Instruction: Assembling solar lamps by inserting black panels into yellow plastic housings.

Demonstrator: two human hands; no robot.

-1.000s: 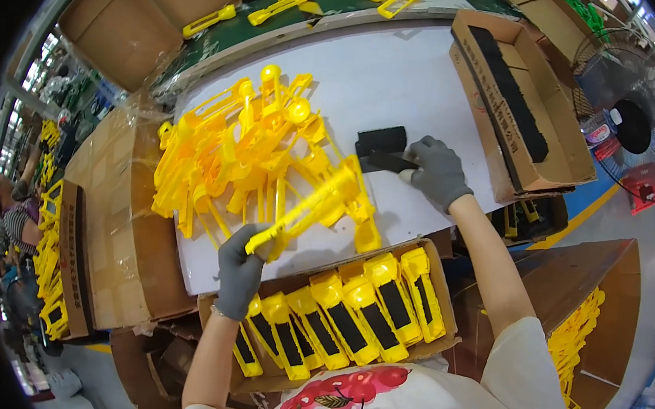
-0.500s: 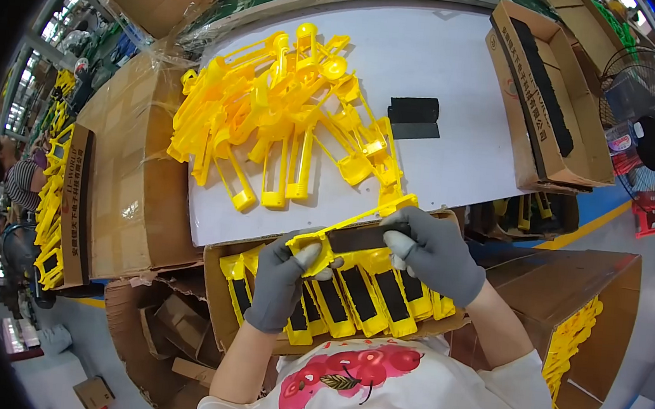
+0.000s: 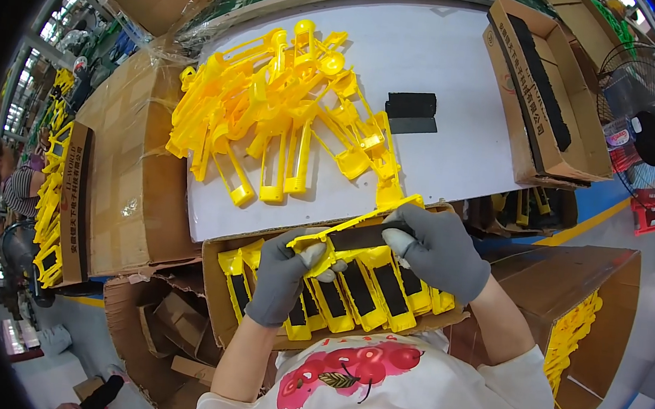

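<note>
Both my hands wear grey gloves with pale fingertips. My left hand (image 3: 278,278) grips the wide left end of a yellow plastic frame (image 3: 365,222), its thumb pressed on top. At the other end, my right hand (image 3: 447,258) is closed on the frame and a black strip (image 3: 359,238). The strip lies along the frame's opening; how far it is seated cannot be made out. Just beneath my hands is a cardboard box (image 3: 210,272) of similar yellow frames (image 3: 389,288) fitted with black strips. Beyond them, a heap of yellow frames (image 3: 265,113) covers the white tabletop's left half.
Black strips (image 3: 412,112) lie on the white tabletop (image 3: 472,69). An open carton (image 3: 510,80) with more black strips stands far right, near a fan (image 3: 649,139). Large cartons flank me: a closed one (image 3: 136,164) left, one with yellow parts (image 3: 603,299) right.
The held frame has tilted slightly, and less of the black strip's face shows. My right hand has shifted a little. A dark sleeve of another person has appeared at the lower left.
</note>
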